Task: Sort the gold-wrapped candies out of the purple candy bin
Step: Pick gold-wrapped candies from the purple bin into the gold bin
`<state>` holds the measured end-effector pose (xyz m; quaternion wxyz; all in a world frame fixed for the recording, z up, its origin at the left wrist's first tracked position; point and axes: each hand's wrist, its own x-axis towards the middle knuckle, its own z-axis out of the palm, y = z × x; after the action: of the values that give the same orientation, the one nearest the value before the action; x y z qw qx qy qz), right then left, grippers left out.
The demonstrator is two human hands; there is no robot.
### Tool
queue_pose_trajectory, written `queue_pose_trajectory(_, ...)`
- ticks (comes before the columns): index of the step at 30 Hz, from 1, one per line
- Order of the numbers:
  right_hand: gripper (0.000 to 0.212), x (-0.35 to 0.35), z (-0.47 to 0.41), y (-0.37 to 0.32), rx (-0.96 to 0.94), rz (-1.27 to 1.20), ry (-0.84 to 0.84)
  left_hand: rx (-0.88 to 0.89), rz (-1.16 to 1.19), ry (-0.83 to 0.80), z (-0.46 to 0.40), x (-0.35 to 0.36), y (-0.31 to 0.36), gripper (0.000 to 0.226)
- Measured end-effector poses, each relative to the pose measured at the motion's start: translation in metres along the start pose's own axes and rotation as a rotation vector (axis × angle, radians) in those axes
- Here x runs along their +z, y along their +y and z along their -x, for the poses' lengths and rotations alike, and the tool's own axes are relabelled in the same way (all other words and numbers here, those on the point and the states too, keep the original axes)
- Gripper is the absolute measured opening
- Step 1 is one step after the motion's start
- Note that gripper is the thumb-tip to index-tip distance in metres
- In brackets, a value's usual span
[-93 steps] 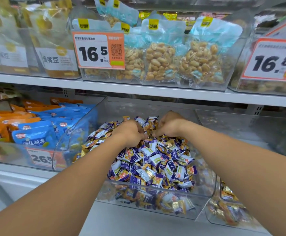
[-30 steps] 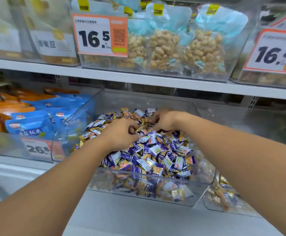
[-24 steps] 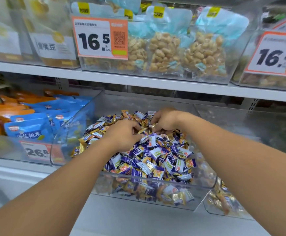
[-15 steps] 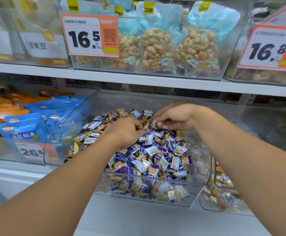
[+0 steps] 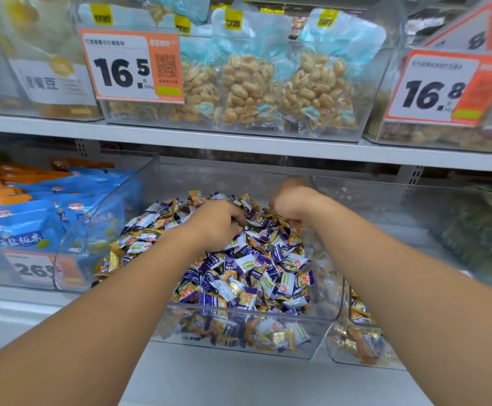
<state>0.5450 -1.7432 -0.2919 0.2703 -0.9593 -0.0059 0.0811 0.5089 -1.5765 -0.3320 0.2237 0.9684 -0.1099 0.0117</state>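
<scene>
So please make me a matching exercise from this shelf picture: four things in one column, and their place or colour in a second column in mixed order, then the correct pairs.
Things
1. peanut bags
2. blue snack packs
3. left hand
4. price tag 16.8

Places or colours
A. upper shelf, far right, orange border
B. in the clear bin, on the pile of purple and gold candies
C. lower shelf, in the bin to the left of the candy bin
D. upper shelf, behind the price tag 16.5, pale blue tops

Pairs: 1-D, 2-C, 3-B, 4-A
</scene>
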Motion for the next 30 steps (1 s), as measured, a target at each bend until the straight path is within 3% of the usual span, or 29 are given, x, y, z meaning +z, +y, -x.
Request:
queue_pose_trajectory(2, 0.015, 0.0, 0.008, -0.003, -0.101, 0.41, -0.03, -0.017, 0.065, 0.088, 0.005, 0.001, 0.0, 0.016)
queue_pose_trajectory(5, 0.028, 0.0, 0.013, -0.002, -0.121, 0.575, -0.12, -0.08, 0.26, 0.218, 0.012, -0.004, -0.006, 0.013)
queue_pose_trajectory(7, 0.038, -0.002, 0.011, -0.001, -0.089, 0.546, -0.168, -0.131, 0.432, 0.31, 0.018, -0.009, -0.008, 0.011)
queue_pose_trajectory(9, 0.035, -0.002, 0.007, 0.002, -0.03, 0.457, -0.22, -0.143, 0.564, 0.356, 0.023, -0.014, -0.011, 0.016)
queue_pose_trajectory(11, 0.025, 0.0, 0.003, 0.003, 0.018, 0.363, -0.277, -0.129, 0.648, 0.353, 0.027, -0.017, -0.014, 0.022)
queue_pose_trajectory(16, 0.039, 0.007, -0.003, 0.005, 0.067, 0.176, -0.381, -0.088, 0.86, 0.289, 0.032, -0.021, -0.013, 0.028)
queue_pose_trajectory(21, 0.051, 0.007, 0.008, 0.001, -0.035, 0.362, -0.465, -0.137, 0.677, 0.283, 0.031, -0.021, -0.015, 0.035)
queue_pose_trajectory(22, 0.046, 0.007, 0.01, 0.0, -0.064, 0.424, -0.47, -0.138, 0.639, 0.279, 0.033, -0.02, -0.015, 0.029)
queue_pose_trajectory(25, 0.005, 0.006, 0.012, -0.002, -0.129, 0.488, -0.361, -0.1, 0.487, 0.303, 0.038, -0.019, -0.015, 0.013)
queue_pose_trajectory(28, 0.029, -0.001, 0.016, -0.003, -0.168, 0.47, -0.305, -0.093, 0.456, 0.336, 0.042, -0.021, -0.013, 0.011)
queue_pose_trajectory(30, 0.041, -0.004, 0.016, -0.003, -0.176, 0.329, -0.292, -0.104, 0.496, 0.321, 0.042, -0.021, -0.01, 0.007)
